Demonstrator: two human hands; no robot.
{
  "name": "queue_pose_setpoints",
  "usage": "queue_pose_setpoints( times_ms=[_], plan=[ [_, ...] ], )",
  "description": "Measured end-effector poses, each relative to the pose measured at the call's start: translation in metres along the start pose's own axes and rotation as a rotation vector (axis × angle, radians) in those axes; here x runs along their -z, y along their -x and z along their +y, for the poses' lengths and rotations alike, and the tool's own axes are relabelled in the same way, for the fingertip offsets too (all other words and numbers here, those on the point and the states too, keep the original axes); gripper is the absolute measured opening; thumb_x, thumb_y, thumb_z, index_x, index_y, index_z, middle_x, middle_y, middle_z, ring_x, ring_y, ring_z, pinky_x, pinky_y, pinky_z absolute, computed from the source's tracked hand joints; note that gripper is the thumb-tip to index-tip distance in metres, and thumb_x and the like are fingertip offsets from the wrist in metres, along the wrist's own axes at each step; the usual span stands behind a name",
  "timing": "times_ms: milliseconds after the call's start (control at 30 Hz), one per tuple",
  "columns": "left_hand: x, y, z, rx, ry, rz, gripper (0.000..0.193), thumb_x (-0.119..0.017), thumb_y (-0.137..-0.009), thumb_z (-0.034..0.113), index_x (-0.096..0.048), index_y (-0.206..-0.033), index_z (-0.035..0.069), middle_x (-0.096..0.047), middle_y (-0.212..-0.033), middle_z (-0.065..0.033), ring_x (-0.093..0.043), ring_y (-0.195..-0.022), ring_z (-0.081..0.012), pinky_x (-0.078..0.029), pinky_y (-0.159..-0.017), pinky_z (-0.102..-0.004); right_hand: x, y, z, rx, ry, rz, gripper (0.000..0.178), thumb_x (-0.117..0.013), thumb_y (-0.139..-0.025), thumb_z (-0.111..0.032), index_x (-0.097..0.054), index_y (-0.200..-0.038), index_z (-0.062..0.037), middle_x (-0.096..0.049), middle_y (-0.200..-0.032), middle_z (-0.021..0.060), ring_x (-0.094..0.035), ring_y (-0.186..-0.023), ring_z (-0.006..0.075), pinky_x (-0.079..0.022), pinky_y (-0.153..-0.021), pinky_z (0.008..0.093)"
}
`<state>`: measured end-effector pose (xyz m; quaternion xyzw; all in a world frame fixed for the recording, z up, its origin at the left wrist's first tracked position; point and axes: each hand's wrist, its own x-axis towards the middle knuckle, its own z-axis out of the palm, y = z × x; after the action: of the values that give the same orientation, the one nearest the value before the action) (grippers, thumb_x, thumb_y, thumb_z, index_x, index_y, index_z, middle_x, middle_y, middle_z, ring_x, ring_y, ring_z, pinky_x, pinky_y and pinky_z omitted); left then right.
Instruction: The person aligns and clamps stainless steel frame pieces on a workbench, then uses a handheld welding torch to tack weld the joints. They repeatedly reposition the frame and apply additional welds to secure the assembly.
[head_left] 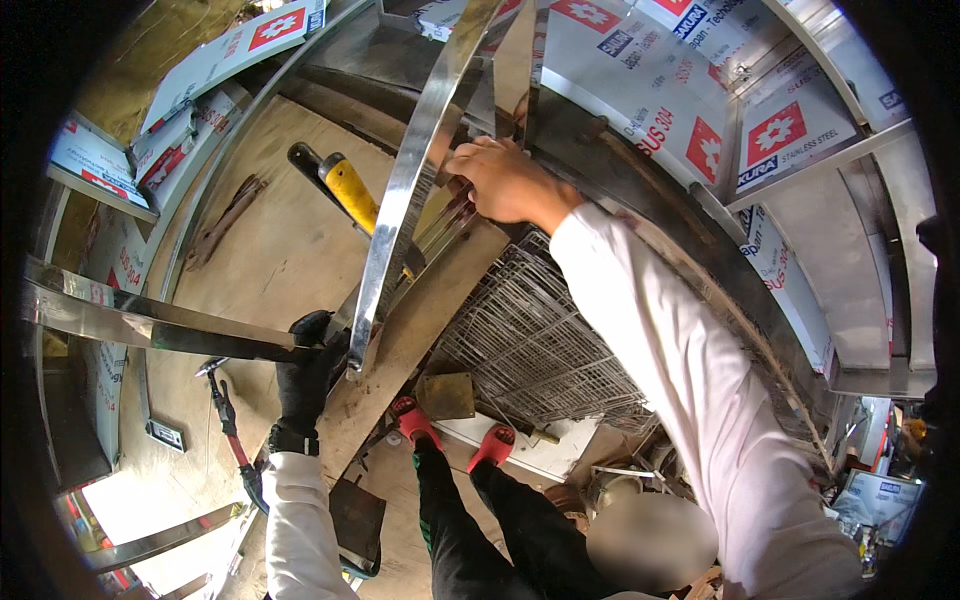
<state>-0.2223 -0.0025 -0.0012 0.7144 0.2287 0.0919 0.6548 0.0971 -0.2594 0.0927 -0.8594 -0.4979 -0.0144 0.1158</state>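
My left hand [308, 375], in a black glove, is closed around the near corner of a shiny steel frame, where a long steel bar [150, 328] from the left meets another polished bar [410, 165] that runs up and away. My bare right hand [512, 182] is at the far part of the frame, fingers curled in beside the upright bars. Whatever lies within those fingers is hidden; something dark red shows just below them. Under the frame is a wooden board edge [430, 310]. A yellow-handled tool [350, 190] and a black-handled one lie behind the bar.
A hammer [235, 430], a rusty hand tool [225, 222] and a small grey device [165, 435] lie on the wooden worktop [285, 220]. Wire racks [545, 335] stand below the board. Film-covered steel sheets [650, 80] line the far side and right. My feet wear red sandals.
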Motion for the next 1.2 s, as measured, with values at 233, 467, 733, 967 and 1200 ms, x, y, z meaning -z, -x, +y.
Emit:
queue_pose_setpoints(
  times_ms=[233, 467, 733, 967, 1200],
  plan=[
    [0.001, 0.01, 0.022, 0.008, -0.033, 0.032, 0.044, -0.081, -0.087, 0.002, -0.06, -0.126, 0.001, -0.067, -0.116, -0.0069, -0.062, -0.105, -0.014, -0.054, -0.09, -0.0292, 0.033, -0.055, -0.039, 0.132, 0.123, -0.652, 0.046, -0.089, -0.071, -0.022, -0.074, -0.113, -0.01, -0.075, -0.111, 0.0118, -0.066, -0.118, 0.0308, -0.042, -0.103, 0.0516],
    [-0.001, 0.01, 0.019, -0.012, -0.148, 0.033, 0.044, -0.084, -0.086, 0.011, -0.063, -0.123, 0.0, -0.068, -0.112, -0.0098, -0.065, -0.097, -0.0165, -0.054, -0.085, -0.0315, 0.042, -0.06, -0.015, 0.077, -0.099, -0.652, 0.053, -0.086, -0.075, -0.025, -0.071, -0.124, -0.0135, -0.073, -0.113, 0.0183, -0.067, -0.114, 0.0387, -0.051, -0.097, 0.047],
    [-0.007, 0.01, 0.018, -0.009, -0.143, 0.048, 0.044, -0.086, -0.083, 0.015, -0.066, -0.12, 0.001, -0.068, -0.104, -0.0113, -0.066, -0.093, -0.0213, -0.054, -0.084, -0.0342, 0.004, -0.055, 0.032, 0.202, -0.153, -0.543, 0.039, -0.071, -0.094, -0.035, -0.07, -0.125, -0.0116, -0.073, -0.116, 0.0177, -0.067, -0.113, 0.0385, -0.052, -0.096, 0.0452],
    [0.002, 0.012, 0.022, -0.05, -0.199, 0.033, 0.043, -0.085, -0.084, 0.014, -0.066, -0.12, 0.001, -0.068, -0.108, -0.0124, -0.066, -0.094, -0.0224, -0.053, -0.084, -0.0349, -0.035, -0.055, 0.047, 0.373, -0.09, -0.401, 0.031, -0.068, -0.095, -0.035, -0.075, -0.113, -0.0102, -0.074, -0.112, 0.0169, -0.069, -0.107, 0.0369, -0.053, -0.095, 0.044],
    [-0.004, 0.01, 0.019, -0.12, -0.167, 0.018, 0.042, -0.084, -0.086, 0.014, -0.065, -0.121, 0.001, -0.068, -0.106, -0.0117, -0.066, -0.091, -0.0199, -0.054, -0.081, -0.0328, -0.034, -0.048, 0.049, 0.417, -0.007, -0.412, 0.033, -0.07, -0.093, -0.034, -0.075, -0.116, -0.01, -0.074, -0.111, 0.0181, -0.07, -0.106, 0.0362, -0.053, -0.094, 0.0441]
  ],
)
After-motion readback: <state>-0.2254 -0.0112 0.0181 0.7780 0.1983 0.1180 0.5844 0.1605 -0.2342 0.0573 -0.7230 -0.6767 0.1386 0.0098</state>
